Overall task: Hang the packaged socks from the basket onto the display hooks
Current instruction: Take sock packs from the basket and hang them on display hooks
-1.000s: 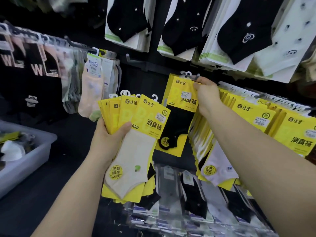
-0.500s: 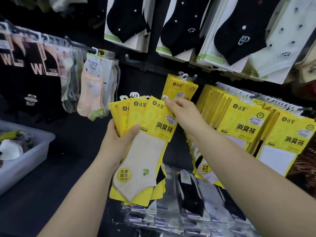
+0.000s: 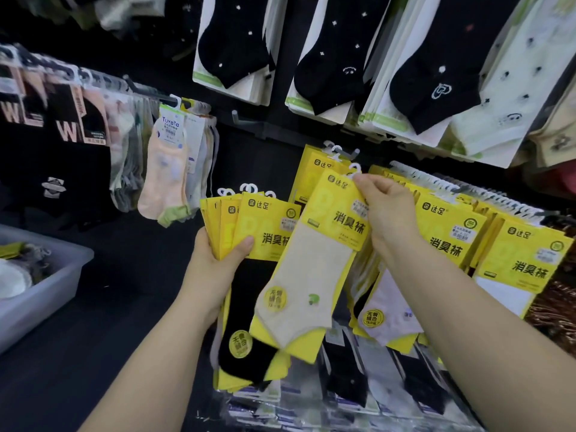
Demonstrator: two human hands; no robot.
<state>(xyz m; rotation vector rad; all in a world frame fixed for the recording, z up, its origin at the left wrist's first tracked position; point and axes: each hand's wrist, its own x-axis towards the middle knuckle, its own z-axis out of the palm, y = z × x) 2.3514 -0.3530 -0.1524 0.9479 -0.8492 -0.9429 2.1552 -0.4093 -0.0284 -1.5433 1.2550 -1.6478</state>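
The right hand (image 3: 386,213) pinches the top right corner of a yellow card pack with a cream ankle sock (image 3: 311,266), thumb in front and fingertips curled onto the header. This pack is held in the air in front of the display wall, tilted: its long axis runs from the white plastic hanger at the upper right down to the sock's toe at the lower left, printed face towards the camera. The hanger sits just below a thin metal display hook (image 3: 346,154), on which another yellow pack (image 3: 314,165) already hangs.

The left hand (image 3: 215,263) grips a fan of yellow card sock packs (image 3: 261,226), thumb pressed across the front and the other fingers wrapped behind out of sight; a black sock shows at the front of the fan, which stands roughly upright with its hangers up.

To the right, long rows of matching yellow packs (image 3: 448,226) fill neighbouring hooks. Above hang black ankle socks on white cards (image 3: 237,42), to the left a peach sock pack (image 3: 165,176), and lower down clear packets of black and grey socks (image 3: 343,378). The wall panel is dark. A grey plastic basket (image 3: 46,291) stands at the far left with more packs inside
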